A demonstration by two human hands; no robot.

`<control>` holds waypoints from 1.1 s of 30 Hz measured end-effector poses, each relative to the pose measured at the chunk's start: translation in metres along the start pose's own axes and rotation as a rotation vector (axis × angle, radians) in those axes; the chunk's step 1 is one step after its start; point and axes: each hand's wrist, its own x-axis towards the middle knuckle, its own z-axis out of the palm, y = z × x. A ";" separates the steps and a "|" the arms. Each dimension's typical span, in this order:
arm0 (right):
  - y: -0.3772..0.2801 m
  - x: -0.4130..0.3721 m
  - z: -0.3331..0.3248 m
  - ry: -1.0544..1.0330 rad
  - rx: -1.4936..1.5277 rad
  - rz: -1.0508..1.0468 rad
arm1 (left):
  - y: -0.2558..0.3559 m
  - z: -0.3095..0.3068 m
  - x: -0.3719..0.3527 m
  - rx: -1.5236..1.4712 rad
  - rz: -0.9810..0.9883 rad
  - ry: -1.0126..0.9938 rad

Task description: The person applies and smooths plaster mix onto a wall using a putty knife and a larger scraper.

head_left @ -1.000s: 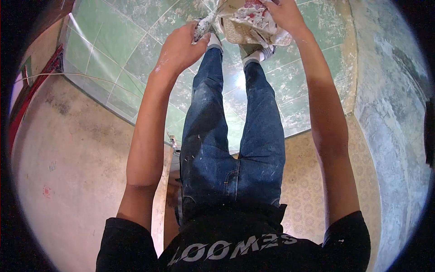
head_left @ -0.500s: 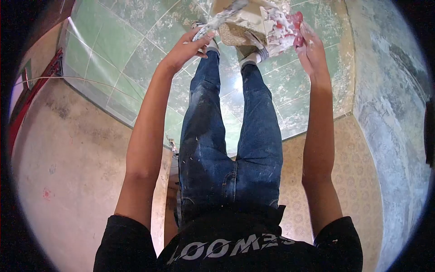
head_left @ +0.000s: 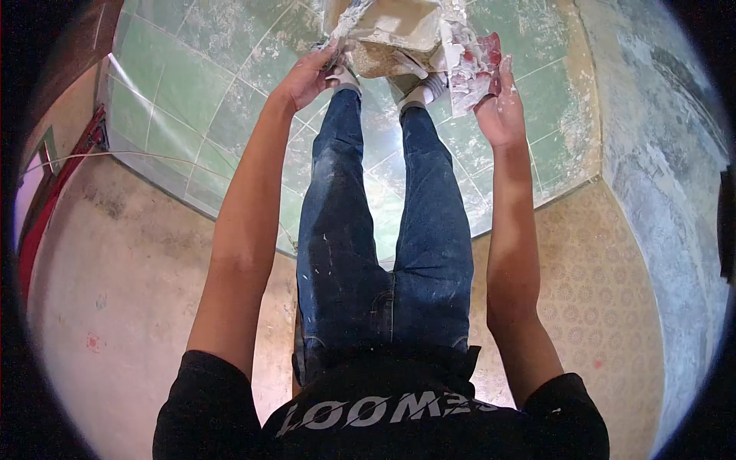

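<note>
My left hand (head_left: pixel 313 75) is closed round the lower end of a white-smeared tool (head_left: pixel 349 19), which reaches up to the left edge of a pale, crusted container (head_left: pixel 399 27). On the other side, my right hand (head_left: pixel 500 107) grips a red-and-white coated tool (head_left: pixel 477 67) with thick white paste on its flat blade. That blade is beside the container's right side. The container stands at the top of the view, above my feet, and its upper part is cut off.
Green tiles (head_left: pixel 184 92) with white stains cover the floor. A rough blue-grey wall (head_left: pixel 659 176) rises at the right. Patterned tan tiles (head_left: pixel 590 291) lie at lower right, a stained pale surface (head_left: pixel 138 307) at lower left. A thin cable (head_left: pixel 165 156) crosses the left side.
The left-hand tool has swung more upright and sits further left. My right hand and its tool have moved left and slightly down. The container appears further left.
</note>
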 end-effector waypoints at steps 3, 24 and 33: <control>-0.004 -0.007 0.009 0.070 -0.009 -0.013 | -0.004 -0.005 0.006 0.129 -0.117 0.115; -0.131 -0.131 0.147 -0.252 0.008 -0.178 | -0.039 0.070 -0.243 0.309 0.289 0.442; -0.116 -0.358 0.040 -0.175 0.154 -0.655 | 0.024 0.127 -0.328 0.436 0.577 0.189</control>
